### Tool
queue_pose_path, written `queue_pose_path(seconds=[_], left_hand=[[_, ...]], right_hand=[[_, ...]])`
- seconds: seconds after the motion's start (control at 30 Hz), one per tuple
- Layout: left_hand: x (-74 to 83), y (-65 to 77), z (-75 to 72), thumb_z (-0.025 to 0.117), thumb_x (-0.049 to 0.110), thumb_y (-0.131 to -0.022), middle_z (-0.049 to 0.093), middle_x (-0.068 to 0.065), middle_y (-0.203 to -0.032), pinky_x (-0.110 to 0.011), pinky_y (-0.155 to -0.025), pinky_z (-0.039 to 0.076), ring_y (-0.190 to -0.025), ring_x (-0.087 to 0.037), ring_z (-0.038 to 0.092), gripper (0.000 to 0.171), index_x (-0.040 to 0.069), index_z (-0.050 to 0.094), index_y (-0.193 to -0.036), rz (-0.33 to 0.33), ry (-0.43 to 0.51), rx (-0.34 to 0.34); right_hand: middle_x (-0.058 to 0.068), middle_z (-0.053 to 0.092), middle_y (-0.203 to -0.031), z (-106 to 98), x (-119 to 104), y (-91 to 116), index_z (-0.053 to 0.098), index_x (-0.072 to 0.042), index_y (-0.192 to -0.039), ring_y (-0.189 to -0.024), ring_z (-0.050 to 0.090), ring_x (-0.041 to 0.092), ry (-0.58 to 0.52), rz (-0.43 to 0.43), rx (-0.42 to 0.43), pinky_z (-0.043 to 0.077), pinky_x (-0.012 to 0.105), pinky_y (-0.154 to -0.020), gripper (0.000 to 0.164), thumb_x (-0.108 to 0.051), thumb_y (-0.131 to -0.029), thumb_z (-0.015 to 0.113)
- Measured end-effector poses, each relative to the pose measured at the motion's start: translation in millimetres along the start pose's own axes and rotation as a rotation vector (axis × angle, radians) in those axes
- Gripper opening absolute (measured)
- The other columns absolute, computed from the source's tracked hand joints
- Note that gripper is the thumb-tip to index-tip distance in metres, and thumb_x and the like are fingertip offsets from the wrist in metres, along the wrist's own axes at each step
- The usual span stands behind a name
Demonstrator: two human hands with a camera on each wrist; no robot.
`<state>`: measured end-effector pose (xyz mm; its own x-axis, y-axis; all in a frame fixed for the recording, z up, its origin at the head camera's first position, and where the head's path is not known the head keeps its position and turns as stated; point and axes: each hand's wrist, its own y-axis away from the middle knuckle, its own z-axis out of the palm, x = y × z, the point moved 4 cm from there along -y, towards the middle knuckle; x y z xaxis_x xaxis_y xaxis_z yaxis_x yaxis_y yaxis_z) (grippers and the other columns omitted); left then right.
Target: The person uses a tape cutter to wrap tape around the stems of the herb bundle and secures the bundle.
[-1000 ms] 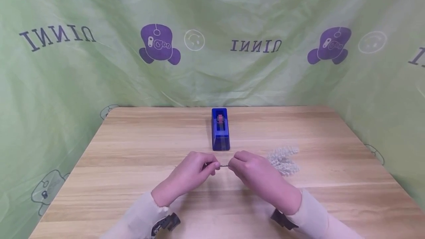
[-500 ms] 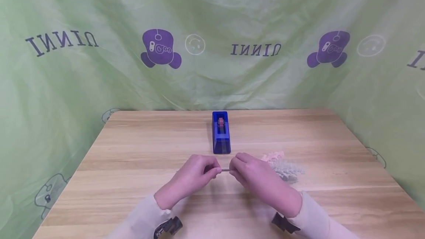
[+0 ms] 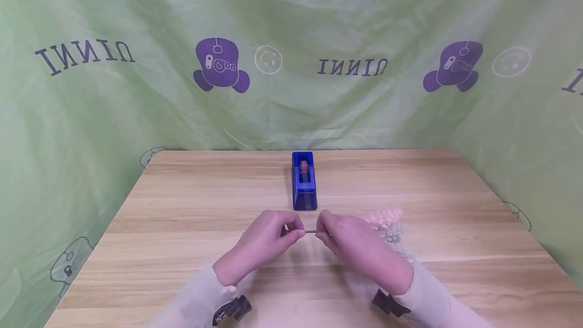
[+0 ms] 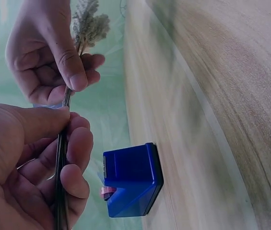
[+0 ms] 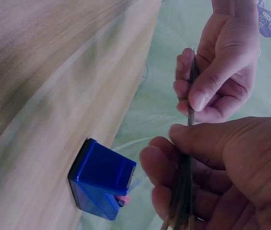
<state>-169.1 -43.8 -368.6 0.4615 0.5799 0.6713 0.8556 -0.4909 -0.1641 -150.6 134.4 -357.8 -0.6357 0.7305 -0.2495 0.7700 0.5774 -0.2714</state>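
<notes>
1. Green printed fabric (image 3: 291, 110) hangs behind your wooden table (image 3: 205, 186).
2. Your left hand (image 3: 266, 237) pinches thin dark stems (image 3: 310, 231) between thumb and fingers.
3. Your right hand (image 3: 350, 238) grips them too, at three o'clock.
4. The stems run nine to three o'clock between your hands.
5. Pink plumes (image 3: 388, 218) show at your right hand's two o'clock, pale grey plumes (image 3: 394, 235) at three.
6. Your blue tape dispenser (image 3: 304, 199) stands at twelve o'clock from the stems.

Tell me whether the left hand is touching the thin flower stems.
Touching. The left wrist view shows the left hand gripping the flower stems between thumb and curled fingers.
</notes>
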Motion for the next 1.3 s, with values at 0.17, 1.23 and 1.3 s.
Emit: queue_pose_path(seconds=[0.17, 1.23, 1.3], left_hand=[[1.5, 0.1, 0.4, 0.073, 0.011, -0.095, 0.072, 0.006, -0.08, -0.02, -0.061, 0.045, -0.064, -0.001, 0.051, 0.008, 0.015, 0.075, -0.089, 0.014, -0.026, 0.011], [-2.8, -3.8, 0.8, 0.069, 0.011, -0.099, 0.07, 0.004, -0.077, -0.019, -0.059, 0.045, -0.064, -0.003, 0.053, 0.01, 0.008, 0.078, -0.094, 0.02, 0.044, -0.046], [-2.3, -4.0, 0.6, 0.069, 0.011, -0.098, 0.071, 0.003, -0.078, -0.02, -0.06, 0.046, -0.066, -0.004, 0.054, 0.01, 0.008, 0.078, -0.095, 0.019, 0.046, -0.039]], right_hand=[[-0.01, 0.057, -0.073, -0.7, -0.6, -0.1, 0.064, -0.012, -0.102, -0.063, 0.045, -0.002, -0.075, 0.031, -0.08, 0.048, 0.018, -0.059, 0.005, -0.017, -0.103, 0.066], [-0.01, 0.058, -0.074, -2.7, -9.0, -1.5, 0.072, -0.016, -0.088, -0.067, 0.05, 0.002, 0.03, 0.06, 0.039, 0.05, 0.02, -0.062, 0.009, -0.014, -0.097, 0.073], [-0.01, 0.056, -0.073, -2.8, -8.8, -2.0, 0.071, -0.016, -0.088, -0.066, 0.047, 0.002, 0.028, 0.062, 0.039, 0.048, 0.019, -0.061, 0.01, -0.014, -0.097, 0.073]])
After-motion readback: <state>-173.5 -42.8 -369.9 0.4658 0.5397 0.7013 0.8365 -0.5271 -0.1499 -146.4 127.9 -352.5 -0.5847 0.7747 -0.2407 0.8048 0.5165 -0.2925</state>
